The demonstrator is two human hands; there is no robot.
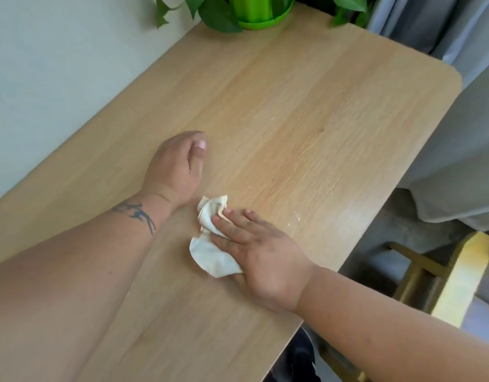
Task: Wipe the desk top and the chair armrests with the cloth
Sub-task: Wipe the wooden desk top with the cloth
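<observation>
A crumpled off-white cloth (210, 244) lies on the light wooden desk top (306, 119), near the middle of its near half. My right hand (259, 252) presses flat on the cloth with fingers spread and pointing left, covering its right part. My left hand (177, 166) rests on the desk just beyond the cloth, fingers curled under and thumb on top, holding nothing. A pale wooden chair armrest (463, 277) shows past the desk's right edge.
A green plant pot (259, 12) with trailing leaves stands at the desk's far end. A pale wall runs along the left side. Grey curtains (458, 133) hang to the right. Small white specks (297, 216) lie on the desk right of my right hand.
</observation>
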